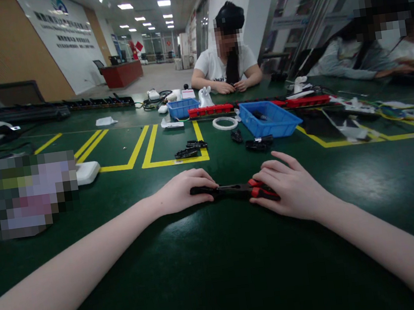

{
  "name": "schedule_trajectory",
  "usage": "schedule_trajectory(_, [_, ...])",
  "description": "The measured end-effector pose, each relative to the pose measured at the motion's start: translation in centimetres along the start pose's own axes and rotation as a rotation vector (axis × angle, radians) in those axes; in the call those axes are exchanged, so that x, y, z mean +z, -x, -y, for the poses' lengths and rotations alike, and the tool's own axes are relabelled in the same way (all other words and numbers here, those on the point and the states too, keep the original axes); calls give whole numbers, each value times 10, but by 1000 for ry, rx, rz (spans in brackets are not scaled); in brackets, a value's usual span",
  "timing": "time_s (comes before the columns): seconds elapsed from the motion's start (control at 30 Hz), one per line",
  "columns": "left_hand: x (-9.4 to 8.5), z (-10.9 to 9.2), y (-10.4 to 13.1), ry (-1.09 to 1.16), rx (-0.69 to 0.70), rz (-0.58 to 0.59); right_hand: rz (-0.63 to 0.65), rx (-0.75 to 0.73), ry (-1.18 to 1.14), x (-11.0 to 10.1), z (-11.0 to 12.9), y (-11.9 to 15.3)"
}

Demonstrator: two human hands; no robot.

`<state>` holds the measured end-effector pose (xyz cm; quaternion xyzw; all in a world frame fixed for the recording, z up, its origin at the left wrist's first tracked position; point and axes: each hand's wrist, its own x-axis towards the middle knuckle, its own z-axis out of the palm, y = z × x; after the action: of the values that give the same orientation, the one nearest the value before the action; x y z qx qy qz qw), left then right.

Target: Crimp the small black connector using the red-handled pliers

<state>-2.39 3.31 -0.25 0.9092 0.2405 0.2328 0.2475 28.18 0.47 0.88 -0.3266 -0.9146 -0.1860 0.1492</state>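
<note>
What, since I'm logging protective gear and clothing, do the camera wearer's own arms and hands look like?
The left hand and right hand are ungloved, with no ring, watch or bracelet showing. Both forearms are bare out to the picture's edge, with no sleeve or cable in view. Fingernail details are too small to make out.

Dim overall, bright ceiling panels (163,3) overhead, pale glare on green tabletop (363,182), dark foreground, blurred, stretched edges
</note>
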Motion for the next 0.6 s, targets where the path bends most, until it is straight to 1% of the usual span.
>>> schedule_trajectory(0.33, [0, 1, 0, 36, -24, -7, -10, 23, -19, -1, 4, -1])
schedule_trajectory(0.6, [1, 1, -1, 21, 1, 4, -7, 10, -14, -4, 1, -1])
